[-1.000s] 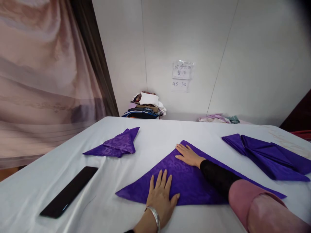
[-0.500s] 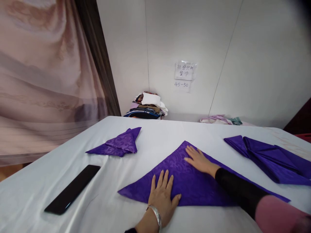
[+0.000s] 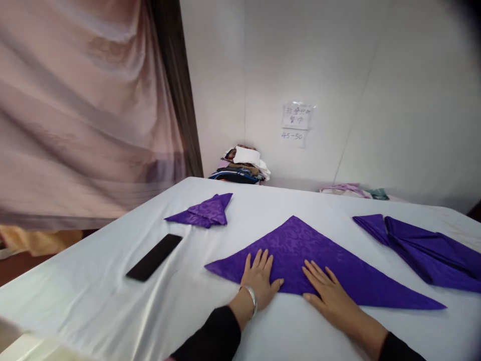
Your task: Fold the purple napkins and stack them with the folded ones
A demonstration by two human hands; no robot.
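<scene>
A purple patterned cloth napkin (image 3: 300,240), folded into a wide triangle, lies flat on the white-covered table with its peak pointing away from me. My left hand (image 3: 259,278) rests palm down on its near left part, fingers spread, a silver bangle at the wrist. Flat on the near middle of the cloth lies my right hand (image 3: 326,296), fingers stretched out and thumb by the folded edge. Neither hand grips anything.
A smaller folded purple napkin (image 3: 206,211) and a flat black rectangular object (image 3: 154,258) lie to the left. More folded purple cloth (image 3: 424,250) is at the right. Behind the table (image 3: 180,311) stands a pile of fabrics (image 3: 242,165) against the wall.
My right hand has slid from near the triangle's peak down to its near edge. The left hand stays on the cloth. The view has shifted, with the scene's left side further in.
</scene>
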